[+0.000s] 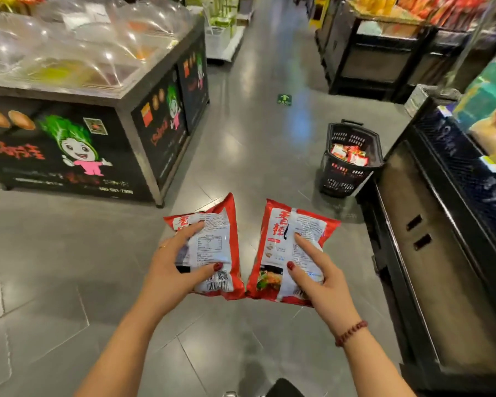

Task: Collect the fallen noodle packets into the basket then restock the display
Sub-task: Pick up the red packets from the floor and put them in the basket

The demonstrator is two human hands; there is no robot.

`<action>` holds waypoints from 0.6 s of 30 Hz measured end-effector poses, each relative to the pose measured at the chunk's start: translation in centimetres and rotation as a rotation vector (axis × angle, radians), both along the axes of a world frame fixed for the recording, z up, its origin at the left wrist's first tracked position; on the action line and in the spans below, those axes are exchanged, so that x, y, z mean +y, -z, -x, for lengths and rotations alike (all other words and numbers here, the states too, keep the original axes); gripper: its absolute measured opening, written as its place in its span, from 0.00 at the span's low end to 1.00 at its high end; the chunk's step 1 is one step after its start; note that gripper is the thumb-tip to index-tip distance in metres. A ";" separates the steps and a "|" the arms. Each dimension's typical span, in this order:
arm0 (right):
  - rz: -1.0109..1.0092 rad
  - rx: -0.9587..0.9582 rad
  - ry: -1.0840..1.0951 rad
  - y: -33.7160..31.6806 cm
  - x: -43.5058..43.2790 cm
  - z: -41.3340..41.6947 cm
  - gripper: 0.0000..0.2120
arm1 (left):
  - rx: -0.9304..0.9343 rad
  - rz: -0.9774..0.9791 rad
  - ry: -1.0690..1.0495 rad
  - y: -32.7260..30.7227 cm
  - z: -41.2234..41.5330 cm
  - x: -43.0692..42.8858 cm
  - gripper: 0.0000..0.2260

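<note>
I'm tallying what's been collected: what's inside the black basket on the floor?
Red noodle packets lie heaped inside the basket; the top ones and its walls cover whatever lies beneath.

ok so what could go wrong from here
The left packet in the left hand and right packet in the right hand are each held single-handed; either could slip to the floor. The basket stands apart, ahead by the dark shelf unit; a toss from here might miss.

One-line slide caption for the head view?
Left hand holds one noodle packet, right hand a second packet; the black basket ahead on the floor already holds several.
</note>
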State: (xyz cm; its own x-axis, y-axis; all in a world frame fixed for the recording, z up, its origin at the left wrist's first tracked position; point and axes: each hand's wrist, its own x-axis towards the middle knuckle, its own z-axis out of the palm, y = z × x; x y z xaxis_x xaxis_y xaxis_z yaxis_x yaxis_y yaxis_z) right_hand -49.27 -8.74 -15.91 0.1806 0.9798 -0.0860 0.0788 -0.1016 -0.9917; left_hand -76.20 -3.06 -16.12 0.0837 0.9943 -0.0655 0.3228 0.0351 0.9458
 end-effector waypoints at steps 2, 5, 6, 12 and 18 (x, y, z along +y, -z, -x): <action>0.013 0.010 0.055 0.0 2.3 -0.9 0.21 | -0.005 0.016 0.047 0.2 -1.2 3.5 0.32; 0.039 0.043 0.128 0.7 6.5 -2.8 0.20 | -0.001 0.001 0.109 0.6 -3.5 8.9 0.31; 0.043 0.050 0.137 0.8 7.5 -3.2 0.20 | 0.014 -0.013 0.124 0.6 -4.1 10.2 0.31; 0.029 0.047 0.187 2.1 18.8 -7.7 0.22 | 0.077 -0.064 0.200 0.4 -9.5 22.9 0.31; 0.018 0.057 0.235 1.5 29.4 -13.1 0.22 | 0.120 -0.050 0.252 -1.5 -16.1 34.4 0.31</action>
